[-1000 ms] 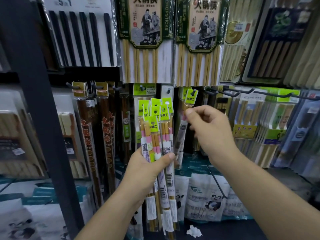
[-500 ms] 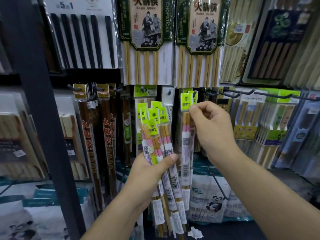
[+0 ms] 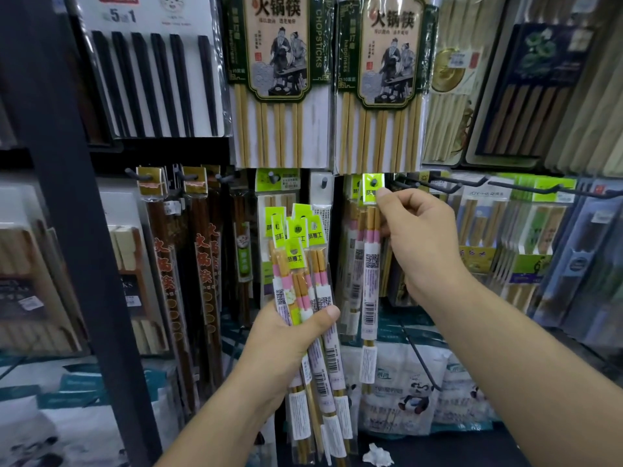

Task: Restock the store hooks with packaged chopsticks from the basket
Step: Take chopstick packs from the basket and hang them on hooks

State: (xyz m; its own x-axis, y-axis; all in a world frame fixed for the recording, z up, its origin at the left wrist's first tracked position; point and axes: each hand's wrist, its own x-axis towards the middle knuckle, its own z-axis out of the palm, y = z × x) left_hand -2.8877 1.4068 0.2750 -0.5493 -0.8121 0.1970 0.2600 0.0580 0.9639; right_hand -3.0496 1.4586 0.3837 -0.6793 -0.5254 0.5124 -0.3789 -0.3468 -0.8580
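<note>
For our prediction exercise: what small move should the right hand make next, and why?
Probably push the pack back along the hook and release it: the hook's tip already pokes through the green header that the right hand pinches, and the left hand holds more packs.

Right fingers (image 3: 385, 194) at hooked pack (image 3: 371, 264)

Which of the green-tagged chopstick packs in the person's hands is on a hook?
The single pack pinched by the right hand: the hook's tip pokes through its green tag. The others are a bundle gripped in the left hand, off any hook.
</note>
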